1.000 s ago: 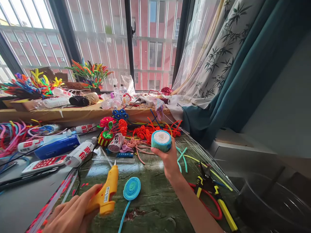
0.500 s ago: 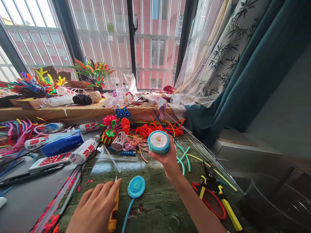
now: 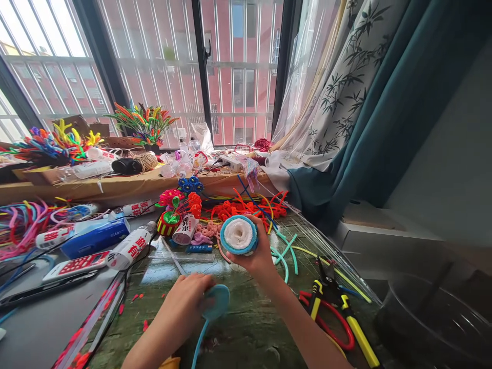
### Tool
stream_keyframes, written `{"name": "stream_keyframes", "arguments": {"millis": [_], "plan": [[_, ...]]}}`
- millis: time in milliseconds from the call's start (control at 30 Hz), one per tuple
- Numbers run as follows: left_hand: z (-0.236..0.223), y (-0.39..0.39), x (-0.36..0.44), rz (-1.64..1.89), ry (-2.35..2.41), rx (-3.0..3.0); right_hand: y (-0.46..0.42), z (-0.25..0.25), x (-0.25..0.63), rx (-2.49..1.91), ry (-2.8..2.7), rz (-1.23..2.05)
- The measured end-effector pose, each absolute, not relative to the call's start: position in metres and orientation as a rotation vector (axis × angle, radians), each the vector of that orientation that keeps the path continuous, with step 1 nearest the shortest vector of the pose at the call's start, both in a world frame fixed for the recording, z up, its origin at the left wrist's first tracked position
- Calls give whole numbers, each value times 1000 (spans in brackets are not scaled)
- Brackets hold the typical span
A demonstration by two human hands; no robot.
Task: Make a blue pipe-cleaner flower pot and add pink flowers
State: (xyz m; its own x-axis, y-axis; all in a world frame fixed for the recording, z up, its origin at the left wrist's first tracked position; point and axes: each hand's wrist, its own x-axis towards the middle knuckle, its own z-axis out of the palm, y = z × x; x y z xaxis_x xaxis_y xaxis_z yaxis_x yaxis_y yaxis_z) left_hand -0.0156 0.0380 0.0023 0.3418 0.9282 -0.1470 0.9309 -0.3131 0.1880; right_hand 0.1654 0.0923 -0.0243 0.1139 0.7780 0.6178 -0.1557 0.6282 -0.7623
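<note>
Disc [image 3: 218, 303]: blurred, part-hidden, three o'clock of left grip [image 3: 186, 300]; whether pinched, unclear.
Roll [image 3: 239, 234]: clasped, ten o'clock of right grip [image 3: 258, 251].

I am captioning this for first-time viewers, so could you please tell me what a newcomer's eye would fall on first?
Probably the round, white-filled container with a fuzzy turquoise rim, held up near the centre in the right hand. Next might come the flat turquoise disc in the lower middle, blurred, with the left hand at its edge. Farther back, bushy, multicoloured fuzzy stems stand before the barred window.
</note>
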Motion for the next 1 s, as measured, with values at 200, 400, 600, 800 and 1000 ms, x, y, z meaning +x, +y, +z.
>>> {"name": "stream_keyframes", "arguments": {"millis": [200, 400, 600, 800, 1000], "plan": [[27, 34, -49, 583, 1418, 2083, 96, -30, 158, -684, -1246, 1048], [64, 22, -52, 1013, 1411, 1864, 87, -25, 153, -609, -1382, 1119], [81, 22, -48, 1141, 1493, 1939, 82, -27, 152, -581, -1461, 1195], [92, 24, -42, 1110, 1470, 2084, 78, -25, 151, -555, -1526, 1235], [80, 27, -32, 1209, 1585, 1965, 77, -24, 152, -524, -1563, 1217]]}}
